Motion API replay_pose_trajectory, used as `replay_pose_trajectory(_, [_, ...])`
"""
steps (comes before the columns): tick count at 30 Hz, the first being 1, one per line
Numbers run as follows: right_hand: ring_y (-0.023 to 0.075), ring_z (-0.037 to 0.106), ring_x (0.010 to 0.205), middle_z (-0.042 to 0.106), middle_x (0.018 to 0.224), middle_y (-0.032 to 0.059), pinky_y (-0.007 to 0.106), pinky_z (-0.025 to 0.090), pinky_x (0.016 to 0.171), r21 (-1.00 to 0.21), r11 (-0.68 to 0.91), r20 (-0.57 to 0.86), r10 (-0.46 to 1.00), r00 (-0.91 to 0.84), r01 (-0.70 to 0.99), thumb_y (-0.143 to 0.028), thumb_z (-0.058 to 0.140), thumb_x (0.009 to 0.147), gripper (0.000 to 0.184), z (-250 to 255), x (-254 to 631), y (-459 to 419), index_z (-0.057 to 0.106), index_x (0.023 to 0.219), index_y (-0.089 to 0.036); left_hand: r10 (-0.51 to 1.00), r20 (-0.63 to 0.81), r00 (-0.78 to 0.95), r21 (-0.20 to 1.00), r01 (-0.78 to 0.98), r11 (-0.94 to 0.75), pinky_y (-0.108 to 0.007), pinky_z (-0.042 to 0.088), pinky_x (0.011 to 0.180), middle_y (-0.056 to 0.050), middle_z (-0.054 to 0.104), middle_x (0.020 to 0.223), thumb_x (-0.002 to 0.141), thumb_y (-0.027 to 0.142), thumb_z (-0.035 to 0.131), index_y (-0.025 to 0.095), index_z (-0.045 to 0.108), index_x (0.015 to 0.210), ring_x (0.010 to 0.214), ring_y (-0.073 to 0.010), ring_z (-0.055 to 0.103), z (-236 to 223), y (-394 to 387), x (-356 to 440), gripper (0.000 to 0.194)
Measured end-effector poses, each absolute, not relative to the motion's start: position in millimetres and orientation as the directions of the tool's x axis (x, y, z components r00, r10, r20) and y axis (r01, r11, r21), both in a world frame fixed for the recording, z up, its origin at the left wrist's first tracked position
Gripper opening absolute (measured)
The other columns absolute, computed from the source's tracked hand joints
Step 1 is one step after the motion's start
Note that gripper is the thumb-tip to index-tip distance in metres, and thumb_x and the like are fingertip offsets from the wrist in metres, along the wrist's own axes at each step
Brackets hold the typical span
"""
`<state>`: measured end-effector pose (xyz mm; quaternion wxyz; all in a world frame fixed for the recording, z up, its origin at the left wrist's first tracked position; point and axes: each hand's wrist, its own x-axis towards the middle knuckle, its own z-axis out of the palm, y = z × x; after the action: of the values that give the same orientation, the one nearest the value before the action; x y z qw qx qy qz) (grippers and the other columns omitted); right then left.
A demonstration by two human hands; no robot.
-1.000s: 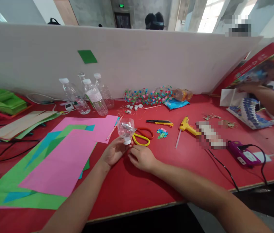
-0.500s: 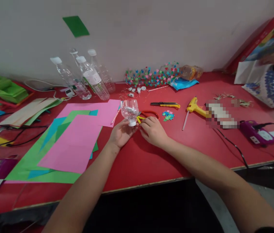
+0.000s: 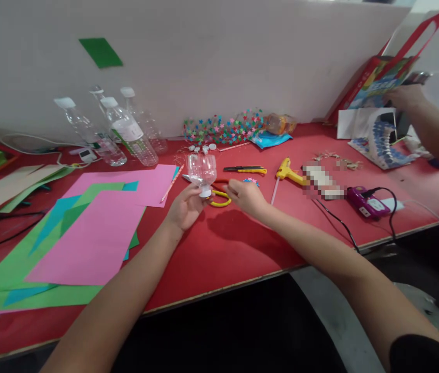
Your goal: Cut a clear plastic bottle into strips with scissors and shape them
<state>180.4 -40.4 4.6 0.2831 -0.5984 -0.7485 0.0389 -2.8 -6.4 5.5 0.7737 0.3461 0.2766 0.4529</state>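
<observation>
My left hand (image 3: pixel 185 208) is closed round the neck of a clear plastic bottle top (image 3: pixel 202 168), cut off and held upside down with its white cap below. My right hand (image 3: pixel 247 198) is a little to the right, fingers curled together; whatever is in them is too small to make out. Between the hands lie scissors (image 3: pixel 221 203) with red and yellow handles, partly behind the bottle piece. Beyond my right hand, small star cut-outs (image 3: pixel 251 181) are partly hidden. A yellow and black box cutter (image 3: pixel 245 170) lies farther back.
Coloured paper sheets (image 3: pixel 87 233) cover the left side. Several bottles (image 3: pixel 128 129) stand against the wall beside a star-covered clear bottle (image 3: pixel 223 127). Rightward are a yellow glue gun (image 3: pixel 290 172), a purple power box (image 3: pixel 367 202) with cables, and another person's arm (image 3: pixel 437 119).
The view has turned to the right. My right hand has drawn away from the bottle top, baring more of the scissors' handles. My left hand still holds the bottle top.
</observation>
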Motion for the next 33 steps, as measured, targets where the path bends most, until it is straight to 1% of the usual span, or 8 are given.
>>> replay_pose_trajectory(3, [0.0132,0.053,0.059,0.061,0.068,0.0003,0.024,0.031,0.056,-0.486,0.229,0.397,0.918,-0.021,0.843,-0.036,0.044,0.098,0.024,1,195,-37,0.054,0.083,-0.019,0.88,-0.084,0.467,0.807,-0.486,0.335,-0.024,0.055,0.067,-0.004,0.071,0.079,0.069,0.011,0.063,0.012,0.068,0.089,0.069,-0.0147,0.067,8,-11,16,0.021])
replay_pose_trajectory(5, [0.0147,0.061,0.07,0.066,0.084,0.0031,0.025,0.042,0.063,-0.725,0.246,0.367,0.928,0.058,0.643,-0.039,0.052,0.094,0.02,-7,198,-37,0.053,0.099,-0.019,0.898,-0.06,0.436,0.828,-0.481,0.289,-0.028,0.055,0.071,-0.005,0.072,0.083,0.069,0.012,0.066,0.012,0.068,0.092,0.072,-0.0159,0.068,2,-16,25,0.023])
replay_pose_trajectory(8, [0.0198,0.065,0.097,0.066,0.11,0.0099,0.033,0.051,0.082,-0.846,0.35,0.364,0.93,-0.044,0.401,-0.041,0.062,0.088,0.038,-19,194,-41,0.048,0.117,-0.02,0.943,0.008,0.331,0.873,-0.462,0.155,-0.026,0.053,0.079,-0.004,0.072,0.089,0.066,0.01,0.074,0.014,0.068,0.095,0.082,-0.0164,0.068,-13,-22,28,0.03])
replay_pose_trajectory(12, [0.0259,0.059,0.114,0.061,0.125,0.0134,0.044,0.047,0.098,-0.821,0.431,0.393,0.902,-0.179,0.374,-0.041,0.073,0.079,0.054,-21,187,-51,0.049,0.124,-0.021,0.944,0.051,0.326,0.939,-0.338,0.066,-0.023,0.049,0.084,-0.004,0.072,0.092,0.058,0.007,0.084,0.015,0.067,0.094,0.086,-0.017,0.067,-20,-27,20,0.04])
replay_pose_trajectory(16, [0.027,0.059,0.114,0.064,0.121,0.0116,0.046,0.046,0.099,-0.819,0.415,0.38,0.91,-0.167,0.395,-0.041,0.072,0.081,0.046,-17,187,-55,0.055,0.119,-0.022,0.939,0.047,0.34,0.962,-0.269,0.049,-0.022,0.049,0.083,-0.005,0.071,0.096,0.057,0.007,0.085,0.016,0.068,0.093,0.088,-0.017,0.066,-15,-31,18,0.041])
replay_pose_trajectory(24, [0.0245,0.061,0.11,0.06,0.121,0.0116,0.045,0.049,0.097,-0.875,0.407,0.398,0.913,-0.091,0.262,-0.048,0.063,0.086,0.044,-17,195,-51,0.05,0.119,-0.022,0.887,-0.087,0.453,0.907,-0.333,0.258,-0.024,0.05,0.067,-0.005,0.072,0.085,0.068,0.017,0.079,0.014,0.071,0.096,0.07,-0.0139,0.063,-19,-33,20,0.03])
replay_pose_trajectory(28, [0.0226,0.06,0.107,0.06,0.116,0.0084,0.044,0.049,0.096,-0.825,0.454,0.485,0.874,0.009,0.337,-0.038,0.063,0.087,0.04,-9,199,-54,0.047,0.122,-0.025,0.865,-0.133,0.483,0.878,-0.347,0.329,-0.027,0.051,0.068,-0.004,0.07,0.082,0.068,0.016,0.075,0.014,0.072,0.097,0.068,-0.0142,0.064,-18,-32,18,0.029])
replay_pose_trajectory(33, [0.0223,0.058,0.106,0.056,0.121,0.009,0.043,0.051,0.095,-0.706,0.534,0.59,0.807,-0.031,0.466,-0.026,0.063,0.085,0.043,3,198,-63,0.048,0.125,-0.025,0.872,-0.129,0.472,0.881,-0.348,0.319,-0.028,0.05,0.066,-0.004,0.069,0.078,0.066,0.016,0.071,0.012,0.071,0.092,0.064,-0.0154,0.065,-11,-33,19,0.026])
